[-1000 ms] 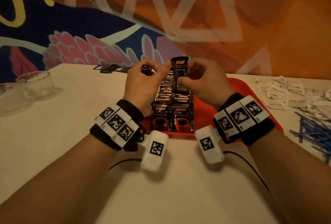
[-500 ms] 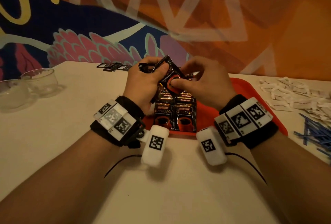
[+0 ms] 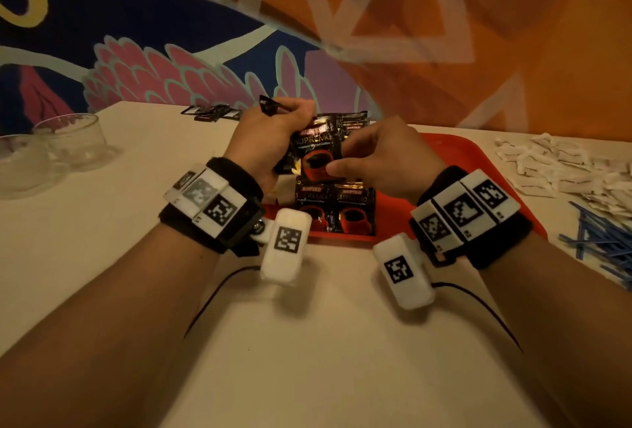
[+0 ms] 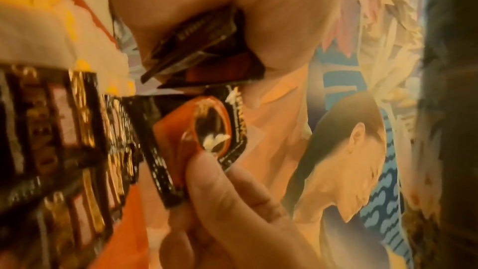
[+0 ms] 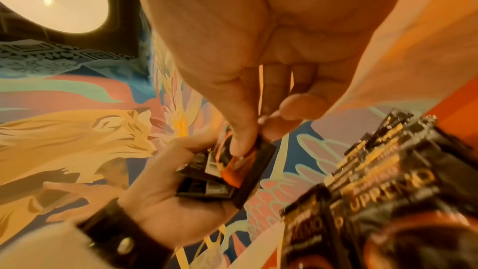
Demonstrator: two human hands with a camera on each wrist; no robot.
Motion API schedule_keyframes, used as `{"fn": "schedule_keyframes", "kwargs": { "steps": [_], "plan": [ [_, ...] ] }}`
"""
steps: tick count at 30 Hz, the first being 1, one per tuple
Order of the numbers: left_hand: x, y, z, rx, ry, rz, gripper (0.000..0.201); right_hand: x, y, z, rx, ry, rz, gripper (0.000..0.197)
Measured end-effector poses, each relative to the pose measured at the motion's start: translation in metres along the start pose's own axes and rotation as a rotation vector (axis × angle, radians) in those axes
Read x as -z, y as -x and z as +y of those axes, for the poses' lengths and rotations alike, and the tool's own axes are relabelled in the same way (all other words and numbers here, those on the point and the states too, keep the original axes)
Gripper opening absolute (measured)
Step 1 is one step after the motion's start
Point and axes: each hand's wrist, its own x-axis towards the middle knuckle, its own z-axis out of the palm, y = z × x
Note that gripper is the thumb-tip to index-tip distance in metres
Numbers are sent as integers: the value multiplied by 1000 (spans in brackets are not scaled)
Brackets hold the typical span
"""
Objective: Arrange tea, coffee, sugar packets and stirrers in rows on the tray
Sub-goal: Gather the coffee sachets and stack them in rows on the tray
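Pinching one coffee packet [image 3: 316, 154], right hand [image 3: 386, 160], left hand [image 3: 270, 140] clutching a half-hidden stack, tray [image 3: 478, 167] mostly covered.

I see a pale table [image 3: 102, 256] carrying a red tray [image 3: 478, 167] at centre, glass bowls [image 3: 73, 140] far left, white sugar packets [image 3: 561, 167] and blue stirrers [image 3: 602, 239] at right.

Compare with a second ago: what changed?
The coffee packet, upright above the rows then, has come down and nearer, face up, pinched by the right hand. The left hand keeps its grip on spare packets. Tray and its rows unchanged.
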Motion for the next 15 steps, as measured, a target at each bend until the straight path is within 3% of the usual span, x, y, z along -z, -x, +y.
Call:
{"fn": "schedule_keyframes", "kwargs": {
  "steps": [5,15],
  "plan": [
    [17,-9,3,-2,-23,135,14,-7,0,-5,-169,77,-194,10],
    [27,-15,1,48,23,201,5,-27,4,-9,-329,130,-325,15]
  ]
}}
